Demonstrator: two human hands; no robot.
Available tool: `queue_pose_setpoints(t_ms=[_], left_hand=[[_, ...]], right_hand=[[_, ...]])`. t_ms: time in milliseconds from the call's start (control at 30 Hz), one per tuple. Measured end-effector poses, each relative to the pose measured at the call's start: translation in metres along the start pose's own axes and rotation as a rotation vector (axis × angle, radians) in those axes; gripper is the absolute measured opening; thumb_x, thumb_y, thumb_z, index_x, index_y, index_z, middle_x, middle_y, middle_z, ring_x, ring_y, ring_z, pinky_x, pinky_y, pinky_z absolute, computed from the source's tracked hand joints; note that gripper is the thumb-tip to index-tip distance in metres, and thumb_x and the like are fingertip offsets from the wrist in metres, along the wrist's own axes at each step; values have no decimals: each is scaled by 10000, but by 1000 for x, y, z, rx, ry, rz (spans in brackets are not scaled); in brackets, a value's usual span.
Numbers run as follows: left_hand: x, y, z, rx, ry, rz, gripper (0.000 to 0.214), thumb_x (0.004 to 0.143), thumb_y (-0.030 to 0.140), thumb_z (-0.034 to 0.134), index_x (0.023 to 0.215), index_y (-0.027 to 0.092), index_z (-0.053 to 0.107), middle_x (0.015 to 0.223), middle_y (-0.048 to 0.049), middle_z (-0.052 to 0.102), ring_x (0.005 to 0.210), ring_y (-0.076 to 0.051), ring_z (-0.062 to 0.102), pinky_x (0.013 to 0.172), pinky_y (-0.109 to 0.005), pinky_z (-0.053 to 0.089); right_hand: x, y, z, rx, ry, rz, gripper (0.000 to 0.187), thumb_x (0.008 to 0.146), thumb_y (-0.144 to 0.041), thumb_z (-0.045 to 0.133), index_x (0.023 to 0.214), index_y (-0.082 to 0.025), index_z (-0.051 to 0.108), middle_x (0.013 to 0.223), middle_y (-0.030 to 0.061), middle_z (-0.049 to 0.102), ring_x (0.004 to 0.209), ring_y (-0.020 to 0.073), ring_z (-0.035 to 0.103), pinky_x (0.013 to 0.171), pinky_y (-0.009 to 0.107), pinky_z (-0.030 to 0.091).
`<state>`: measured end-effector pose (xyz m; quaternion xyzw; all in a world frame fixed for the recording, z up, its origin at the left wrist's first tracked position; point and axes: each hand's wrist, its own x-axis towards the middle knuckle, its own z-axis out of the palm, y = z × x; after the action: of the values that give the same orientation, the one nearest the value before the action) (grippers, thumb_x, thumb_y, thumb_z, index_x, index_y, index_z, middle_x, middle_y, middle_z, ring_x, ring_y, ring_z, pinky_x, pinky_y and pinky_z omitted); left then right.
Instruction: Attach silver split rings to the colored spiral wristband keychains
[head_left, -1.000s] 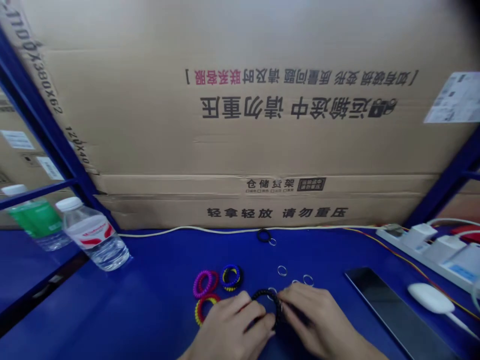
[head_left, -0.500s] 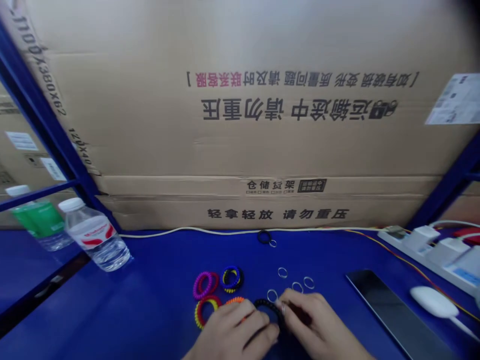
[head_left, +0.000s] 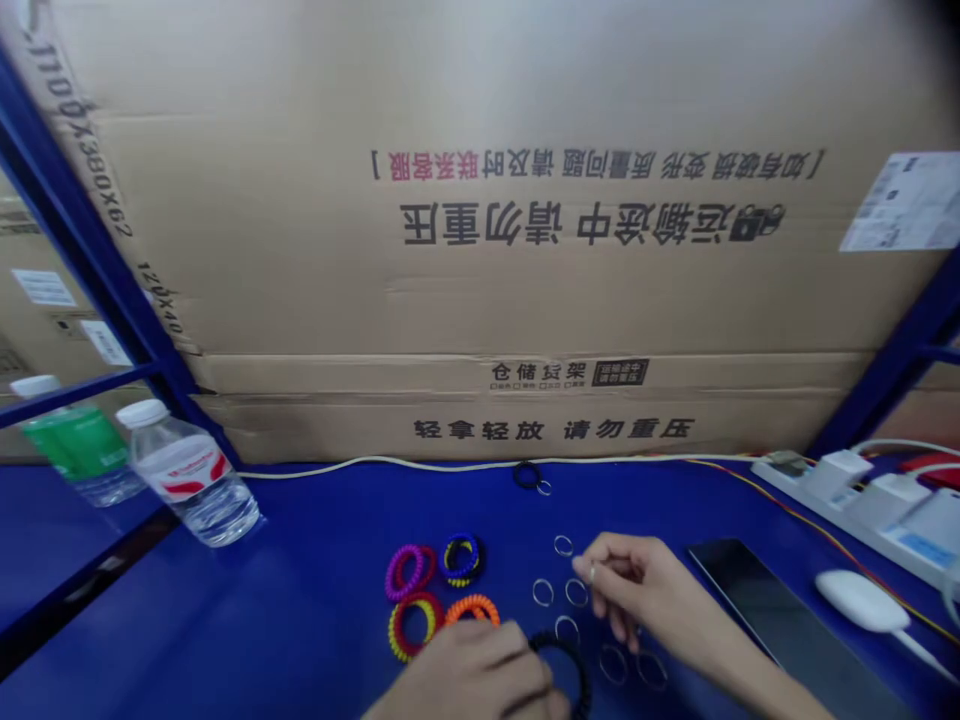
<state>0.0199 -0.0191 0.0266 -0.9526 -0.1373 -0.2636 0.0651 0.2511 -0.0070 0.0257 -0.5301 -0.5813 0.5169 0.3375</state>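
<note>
My left hand (head_left: 480,675) is closed on a black coiled hair tie (head_left: 564,650), which curves out past its fingers at the bottom of the view. A metal ring (head_left: 568,628) is at the top edge of that tie; whether it is threaded on cannot be told. My right hand (head_left: 622,590) pinches a small metal ring (head_left: 592,572) between thumb and index finger, just above the table. Loose metal rings lie around it, including one ring (head_left: 563,546) behind and another ring (head_left: 543,593) to its left. The left fingertips are partly hidden.
Coiled ties lie left: purple (head_left: 405,572), blue (head_left: 460,556), red and yellow (head_left: 411,625), orange (head_left: 472,606). A black tie with a ring (head_left: 527,474) lies near the cardboard (head_left: 480,300). Right are a phone (head_left: 780,620), white mouse-shaped object (head_left: 861,600) and power strip (head_left: 862,510); left, water bottles (head_left: 191,475).
My right hand has moved away from the black tie, up and right to the loose rings, and now pinches one. My left hand keeps the tie and has shifted slightly down.
</note>
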Motion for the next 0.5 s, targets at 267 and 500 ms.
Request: queue_pose_setpoints(t_ms=[267, 500], left_hand=[[-19, -53, -46, -221, -325, -438, 88, 889, 287, 642, 950, 239, 683, 899, 22, 707, 814, -156, 610, 807, -269, 435], [-14, -56, -46, -247, -325, -514, 217, 888, 426, 617, 947, 238, 707, 871, 5, 705, 809, -161, 615, 770, -252, 431]], right_hand=[[-6, 21, 6, -76, -281, 126, 137, 687, -162, 600, 816, -188, 560, 578, -59, 596, 410, 85, 534, 401, 180, 450], [-22, 0, 18, -462, -150, 98, 173, 671, -123, 576, 815, -216, 601, 638, -34, 635, 511, 110, 561, 456, 185, 370]])
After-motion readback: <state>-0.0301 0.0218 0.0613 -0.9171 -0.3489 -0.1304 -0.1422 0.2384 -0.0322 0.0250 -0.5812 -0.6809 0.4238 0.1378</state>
